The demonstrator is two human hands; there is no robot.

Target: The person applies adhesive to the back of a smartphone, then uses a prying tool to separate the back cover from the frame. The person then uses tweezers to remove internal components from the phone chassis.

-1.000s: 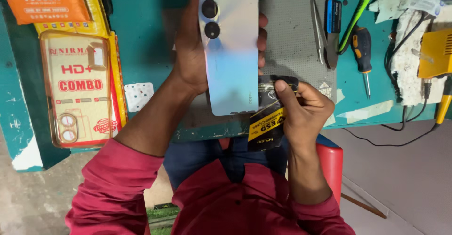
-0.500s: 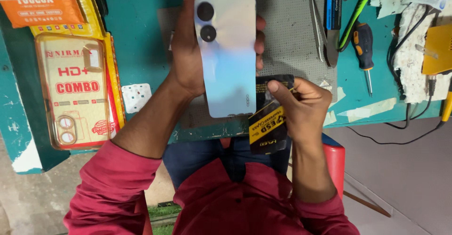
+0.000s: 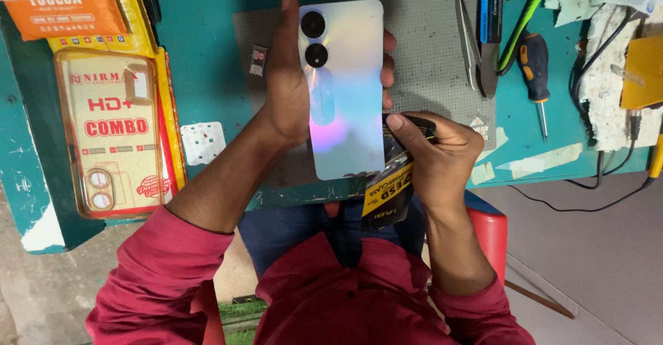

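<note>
Phone [image 3: 345, 96] in left grip [image 3: 286, 89], packet [image 3: 390, 183] in right grip [image 3: 435, 155]

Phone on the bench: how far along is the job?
Done: the phone is off the grey mat, back side up in the left hand; its back looks whole, the screen side is hidden. In hand: the right hand pinches a black-and-yellow packet at the phone's lower edge. Left: the clear case in its pack lies unused on the bench, and tweezers and screwdriver lie aside.
</note>
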